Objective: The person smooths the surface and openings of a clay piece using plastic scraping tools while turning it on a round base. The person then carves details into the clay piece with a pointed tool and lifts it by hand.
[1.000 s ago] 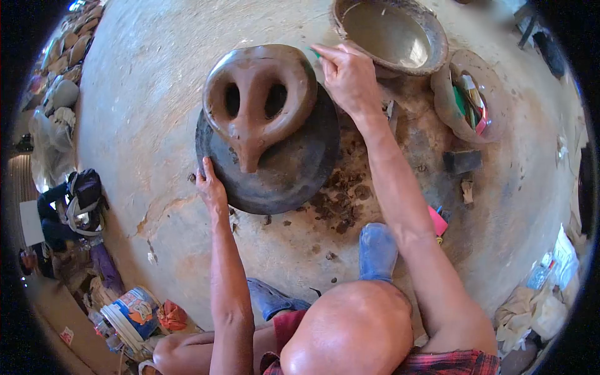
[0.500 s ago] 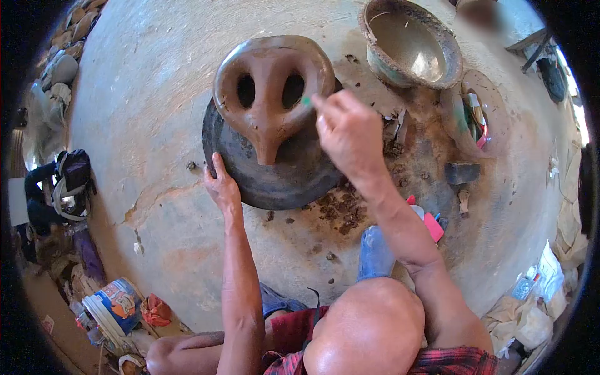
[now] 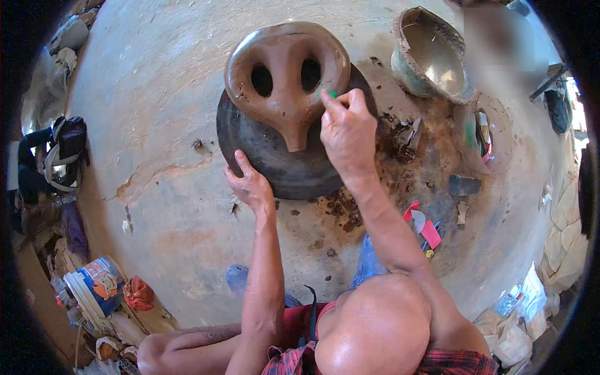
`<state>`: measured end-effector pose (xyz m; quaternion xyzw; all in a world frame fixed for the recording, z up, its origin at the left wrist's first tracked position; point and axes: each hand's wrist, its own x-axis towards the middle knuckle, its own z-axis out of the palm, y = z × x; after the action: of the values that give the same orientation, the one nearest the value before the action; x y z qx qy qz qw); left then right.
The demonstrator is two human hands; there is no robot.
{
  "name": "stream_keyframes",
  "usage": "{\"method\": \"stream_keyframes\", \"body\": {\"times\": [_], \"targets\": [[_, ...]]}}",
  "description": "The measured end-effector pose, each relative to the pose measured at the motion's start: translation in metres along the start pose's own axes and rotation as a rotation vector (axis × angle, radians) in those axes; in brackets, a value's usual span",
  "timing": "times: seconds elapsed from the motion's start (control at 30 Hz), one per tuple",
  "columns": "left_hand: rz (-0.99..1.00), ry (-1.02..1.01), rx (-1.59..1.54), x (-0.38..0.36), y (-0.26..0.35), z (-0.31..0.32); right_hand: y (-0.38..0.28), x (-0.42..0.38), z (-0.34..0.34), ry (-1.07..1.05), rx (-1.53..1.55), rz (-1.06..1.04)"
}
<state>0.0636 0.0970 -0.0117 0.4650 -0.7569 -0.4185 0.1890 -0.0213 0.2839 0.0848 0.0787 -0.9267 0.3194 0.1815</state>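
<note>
A brown wet-looking clay piece [image 3: 287, 78], with a rounded rim, two oval holes and a tapering spout-like end towards me, rests on a dark round turntable [image 3: 234, 134]. My left hand [image 3: 252, 184] lies at the turntable's near left edge, its thumb and fingers apart, holding nothing. My right hand [image 3: 350, 134] is closed in a pinch on a small green piece [image 3: 332, 94], mostly hidden by the fingers. The green piece is against the clay just below the right-hand hole. What kind of tool it is cannot be made out.
A crusted basin [image 3: 406, 65] stands at the back right, beside a translucent container with tools [image 3: 483, 134]. Clay scraps [image 3: 344, 209] and a dark block [image 3: 465, 185] lie on the floor. Pink and grey pieces [image 3: 430, 232] are near my right forearm; a bucket [image 3: 97, 287] stands lower left.
My right hand has come down slightly with the green piece, which stays by the right-hand hole. My left hand remains at the turntable's edge. The whole view has shifted a little.
</note>
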Motion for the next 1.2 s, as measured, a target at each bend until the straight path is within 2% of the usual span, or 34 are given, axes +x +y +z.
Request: {"method": "stream_keyframes", "body": {"times": [0.03, 0.13, 0.2, 0.27, 0.33, 0.4, 0.43, 0.5, 0.67, 0.8, 0.87, 0.9, 0.93, 1.0, 1.03, 1.07, 1.13, 1.2], "targets": [[0.034, 0.082, 0.024, -0.005, -0.006, 0.006, -0.007, -0.005, 0.001, -0.025, 0.012, -0.01], [-0.031, 0.021, -0.131, -0.027, 0.008, 0.001, -0.017, -0.021, 0.002, -0.081, 0.072, -0.068], [-0.044, 0.059, -0.11, -0.031, 0.005, 0.006, -0.018, -0.026, -0.004, -0.108, 0.122, -0.115], [-0.058, 0.102, -0.089, -0.034, 0.002, 0.007, -0.013, -0.024, -0.021, -0.345, 0.165, -0.249], [-0.045, 0.058, -0.149, -0.035, 0.005, 0.005, -0.005, -0.013, -0.034, -0.407, 0.158, -0.248], [-0.054, 0.071, -0.15, -0.037, 0.008, 0.005, 0.003, 0.003, -0.03, -0.122, 0.053, -0.098], [-0.056, 0.079, -0.145, -0.038, 0.009, 0.005, 0.008, 0.01, -0.023, -0.127, 0.055, -0.103], [-0.073, 0.08, -0.138, -0.041, 0.012, 0.004, 0.016, 0.018, -0.007, 0.092, -0.058, -0.073], [-0.127, 0.074, -0.149, -0.054, 0.023, 0.0, -0.005, -0.01, 0.007, 0.029, -0.079, -0.139], [-0.165, 0.051, -0.208, -0.061, 0.026, 0.0, -0.009, -0.03, -0.011, -0.119, 0.08, -0.241], [-0.152, 0.055, -0.226, -0.06, 0.024, 0.002, 0.001, -0.03, -0.035, -0.394, 0.046, -0.45], [-0.139, 0.078, -0.218, -0.059, 0.023, 0.003, 0.01, -0.025, -0.05, -0.529, 0.046, -0.455], [-0.129, 0.099, -0.205, -0.06, 0.022, 0.003, 0.01, -0.021, -0.061, -0.536, 0.044, -0.459], [-0.127, 0.089, -0.224, -0.059, 0.021, 0.005, 0.006, -0.011, -0.078, -0.39, 0.049, -0.273], [-0.117, 0.081, -0.237, -0.059, 0.02, 0.004, 0.006, -0.003, -0.076, -0.287, 0.04, -0.291], [-0.119, 0.085, -0.239, -0.06, 0.02, 0.003, 0.007, 0.004, -0.069, -0.288, 0.041, -0.296], [-0.139, 0.09, -0.215, -0.062, 0.015, 0.007, 0.008, 0.022, -0.044, -0.081, -0.012, -0.358], [-0.113, 0.135, -0.195, -0.064, 0.009, 0.014, 0.005, 0.045, -0.02, -0.041, -0.001, -0.413]]}}
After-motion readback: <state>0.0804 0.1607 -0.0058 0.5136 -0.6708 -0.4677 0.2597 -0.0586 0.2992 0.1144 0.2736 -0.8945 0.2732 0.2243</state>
